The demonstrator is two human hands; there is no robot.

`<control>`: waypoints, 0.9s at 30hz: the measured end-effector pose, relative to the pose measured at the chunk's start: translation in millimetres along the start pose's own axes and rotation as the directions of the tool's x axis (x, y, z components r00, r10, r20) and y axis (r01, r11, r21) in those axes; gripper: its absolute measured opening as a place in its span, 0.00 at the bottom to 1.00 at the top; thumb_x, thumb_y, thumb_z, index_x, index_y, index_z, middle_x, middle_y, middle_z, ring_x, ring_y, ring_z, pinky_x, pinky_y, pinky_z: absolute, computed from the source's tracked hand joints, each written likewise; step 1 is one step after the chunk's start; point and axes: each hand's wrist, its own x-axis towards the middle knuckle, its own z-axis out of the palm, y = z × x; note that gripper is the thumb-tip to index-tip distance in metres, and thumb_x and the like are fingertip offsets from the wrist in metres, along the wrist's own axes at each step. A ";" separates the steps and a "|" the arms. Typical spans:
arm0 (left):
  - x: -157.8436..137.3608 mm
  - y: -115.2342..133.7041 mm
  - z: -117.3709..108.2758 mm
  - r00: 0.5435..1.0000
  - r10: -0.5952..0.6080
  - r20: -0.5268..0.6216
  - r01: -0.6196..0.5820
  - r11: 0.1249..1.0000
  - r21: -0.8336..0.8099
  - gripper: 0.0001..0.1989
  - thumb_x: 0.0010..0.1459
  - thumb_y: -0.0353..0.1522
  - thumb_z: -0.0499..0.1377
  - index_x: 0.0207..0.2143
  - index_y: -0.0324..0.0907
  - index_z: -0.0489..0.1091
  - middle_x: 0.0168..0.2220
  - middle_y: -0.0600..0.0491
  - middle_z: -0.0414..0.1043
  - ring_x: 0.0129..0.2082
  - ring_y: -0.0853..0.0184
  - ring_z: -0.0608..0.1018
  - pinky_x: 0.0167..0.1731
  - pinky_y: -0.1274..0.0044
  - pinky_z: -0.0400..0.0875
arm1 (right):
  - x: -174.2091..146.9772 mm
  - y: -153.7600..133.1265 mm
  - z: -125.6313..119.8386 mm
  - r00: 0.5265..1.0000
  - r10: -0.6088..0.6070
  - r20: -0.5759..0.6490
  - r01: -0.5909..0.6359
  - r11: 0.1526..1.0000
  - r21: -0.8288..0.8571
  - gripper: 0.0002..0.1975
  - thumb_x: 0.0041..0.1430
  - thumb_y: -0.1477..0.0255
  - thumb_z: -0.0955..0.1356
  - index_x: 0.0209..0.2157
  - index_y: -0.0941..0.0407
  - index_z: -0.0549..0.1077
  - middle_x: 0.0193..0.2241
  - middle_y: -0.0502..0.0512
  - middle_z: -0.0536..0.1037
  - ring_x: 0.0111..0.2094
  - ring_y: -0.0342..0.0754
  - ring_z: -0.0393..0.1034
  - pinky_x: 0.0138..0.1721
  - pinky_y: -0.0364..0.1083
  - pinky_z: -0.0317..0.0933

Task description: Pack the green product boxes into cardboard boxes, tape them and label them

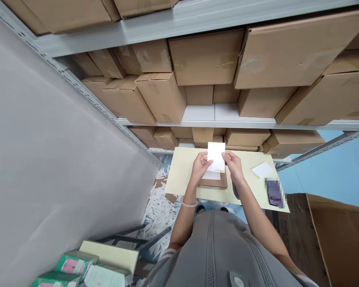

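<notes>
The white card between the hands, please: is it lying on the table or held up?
Held up: left hand and right hand pinch the white card above the table.

Left hand, right hand pinched

1. Left of the left hand, bare table gives access to the surface.
2. Between the right hand and the loose white card, more bare tabletop lies open.
3. Beneath the 2 hands, a brown box blocks the middle.
4. A phone obstructs the near right corner.
5. Shelved cartons crowd the far edge.
</notes>
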 end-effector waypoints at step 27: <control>-58.4 24.8 -25.6 0.876 0.433 0.211 -0.470 0.674 0.571 0.18 0.67 0.27 0.49 0.52 0.50 0.72 0.54 0.52 0.75 0.57 0.64 0.74 0.66 0.58 0.52 | -73.6 12.9 56.0 0.997 -0.069 -0.021 0.069 0.997 0.027 0.22 0.43 0.54 0.77 0.33 0.54 0.73 0.23 0.51 0.81 0.30 0.51 0.79 0.41 0.52 0.73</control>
